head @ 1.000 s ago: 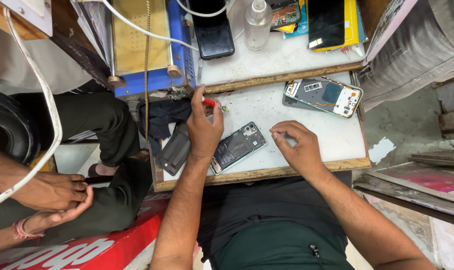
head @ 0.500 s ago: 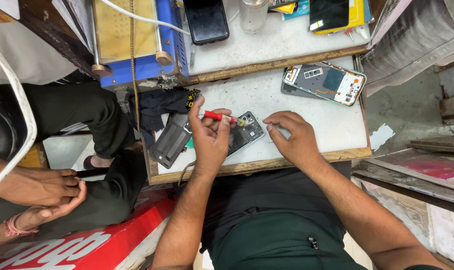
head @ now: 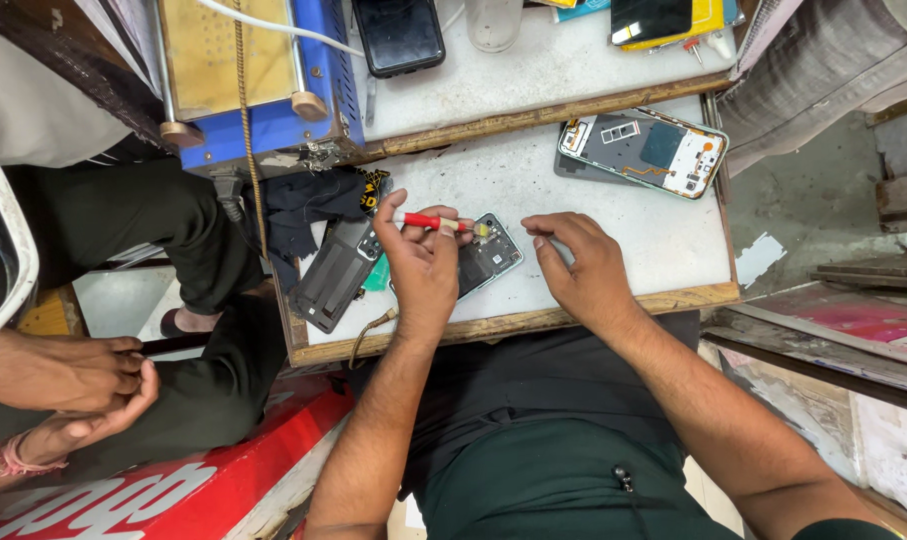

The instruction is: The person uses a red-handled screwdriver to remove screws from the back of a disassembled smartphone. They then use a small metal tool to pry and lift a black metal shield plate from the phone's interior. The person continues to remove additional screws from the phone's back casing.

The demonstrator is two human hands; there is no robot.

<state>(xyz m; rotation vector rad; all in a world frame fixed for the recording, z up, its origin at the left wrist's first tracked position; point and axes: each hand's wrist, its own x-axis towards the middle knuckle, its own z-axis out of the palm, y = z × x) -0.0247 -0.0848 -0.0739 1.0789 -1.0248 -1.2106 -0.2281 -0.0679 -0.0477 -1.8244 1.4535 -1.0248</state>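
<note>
My left hand (head: 420, 262) grips a small red-handled screwdriver (head: 425, 222), its tip lying over an opened phone (head: 488, 256) on the white worktop (head: 663, 240). The phone lies back-off, its dark inner boards showing. My right hand (head: 581, 270) rests beside the phone's right edge, fingers curled, the index fingertip near the phone's corner; I cannot tell if it pinches anything. A dark phone back cover (head: 330, 277) lies left of my left hand.
A second opened phone frame (head: 643, 150) lies at the worktop's far right. A blue and yellow machine (head: 241, 70), a black phone (head: 398, 35) and a clear bottle (head: 495, 20) stand on the upper shelf. Another person's hands (head: 68, 385) rest at the left.
My left hand has brought the red screwdriver from the worktop's far edge down over the opened phone. My right hand stayed beside the phone.
</note>
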